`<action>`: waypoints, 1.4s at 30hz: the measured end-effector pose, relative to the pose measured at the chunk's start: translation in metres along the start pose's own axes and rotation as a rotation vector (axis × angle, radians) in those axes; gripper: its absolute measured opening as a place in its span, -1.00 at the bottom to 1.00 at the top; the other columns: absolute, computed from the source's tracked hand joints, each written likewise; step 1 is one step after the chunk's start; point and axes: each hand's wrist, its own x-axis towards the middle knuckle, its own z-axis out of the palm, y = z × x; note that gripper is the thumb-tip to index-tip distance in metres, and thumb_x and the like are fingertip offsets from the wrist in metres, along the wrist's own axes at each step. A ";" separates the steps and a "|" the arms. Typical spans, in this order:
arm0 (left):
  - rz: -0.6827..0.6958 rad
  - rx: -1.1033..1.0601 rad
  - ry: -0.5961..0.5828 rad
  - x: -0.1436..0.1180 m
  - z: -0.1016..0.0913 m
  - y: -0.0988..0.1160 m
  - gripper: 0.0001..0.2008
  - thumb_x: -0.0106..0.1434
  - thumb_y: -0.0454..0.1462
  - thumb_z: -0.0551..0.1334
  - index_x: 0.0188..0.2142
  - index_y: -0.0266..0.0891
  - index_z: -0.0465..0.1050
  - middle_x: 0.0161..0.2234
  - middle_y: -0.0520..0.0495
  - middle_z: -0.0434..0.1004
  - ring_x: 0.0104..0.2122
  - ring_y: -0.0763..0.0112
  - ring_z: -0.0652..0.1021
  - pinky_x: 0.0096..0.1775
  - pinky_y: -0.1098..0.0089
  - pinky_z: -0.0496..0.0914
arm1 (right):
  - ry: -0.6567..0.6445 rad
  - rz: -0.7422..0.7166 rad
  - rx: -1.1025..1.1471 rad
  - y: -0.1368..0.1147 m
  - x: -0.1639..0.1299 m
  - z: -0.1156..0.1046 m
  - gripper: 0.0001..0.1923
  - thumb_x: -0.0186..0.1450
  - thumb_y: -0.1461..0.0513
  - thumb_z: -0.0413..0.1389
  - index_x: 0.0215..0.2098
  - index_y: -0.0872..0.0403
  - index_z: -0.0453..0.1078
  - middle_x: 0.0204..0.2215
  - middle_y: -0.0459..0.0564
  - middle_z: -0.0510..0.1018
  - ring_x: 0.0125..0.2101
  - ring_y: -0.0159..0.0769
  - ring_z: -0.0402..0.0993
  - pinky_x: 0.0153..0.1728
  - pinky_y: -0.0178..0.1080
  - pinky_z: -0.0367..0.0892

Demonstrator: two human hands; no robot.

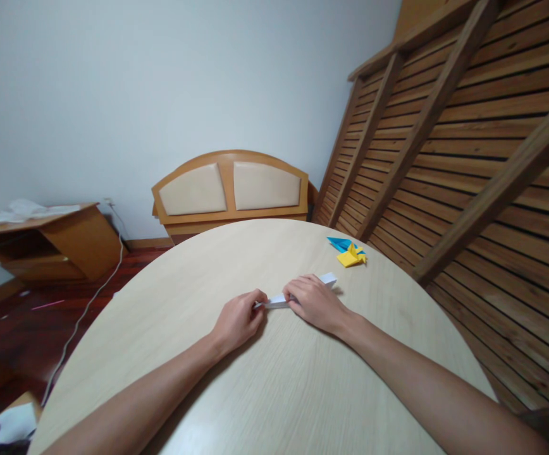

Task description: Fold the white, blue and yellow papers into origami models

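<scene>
Head view. White folded paper strip (303,291) flat on round pale tabletop (274,392), mid-scene, slightly far of centre. Left hand (237,321) pinched shut on strip's left end. Right hand (313,302) pressed down over strip's middle, fingers closed on it; strip's right end pokes out beyond. Blue folded paper (339,243) and yellow folded paper (351,256) touching, far right near tabletop edge. Wooden headboard (229,189) beyond, against wall.
</scene>
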 end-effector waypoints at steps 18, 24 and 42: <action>-0.071 -0.173 0.004 0.003 0.004 0.000 -0.83 0.29 -0.20 0.17 -0.28 -0.24 0.49 -0.47 0.01 0.51 -0.51 0.45 0.41 -0.42 0.46 0.21 | -0.063 -0.080 0.020 -0.001 -0.001 -0.002 -0.94 0.29 0.35 0.11 -0.30 0.09 0.38 -0.28 -0.01 0.53 -0.21 -0.24 0.39 -0.15 -0.22 0.20; -0.097 -0.165 0.026 0.003 0.002 -0.003 -0.83 0.29 -0.21 0.16 -0.26 -0.23 0.48 -0.46 0.00 0.52 -0.49 0.42 0.43 -0.42 0.44 0.24 | -0.050 -0.048 0.047 0.004 -0.005 -0.012 -0.89 0.29 0.20 0.19 -0.27 0.07 0.38 -0.27 -0.02 0.53 -0.21 -0.22 0.40 -0.14 -0.20 0.21; 0.248 0.143 0.125 0.000 0.000 -0.006 -0.85 0.35 -0.28 0.15 -0.20 -0.20 0.50 -0.38 -0.09 0.58 -0.35 0.35 0.53 -0.25 0.34 0.37 | -0.169 0.003 -0.131 -0.009 0.001 -0.028 -0.93 0.34 0.30 0.14 -0.31 0.07 0.46 -0.35 0.00 0.63 -0.27 -0.20 0.53 -0.22 -0.22 0.21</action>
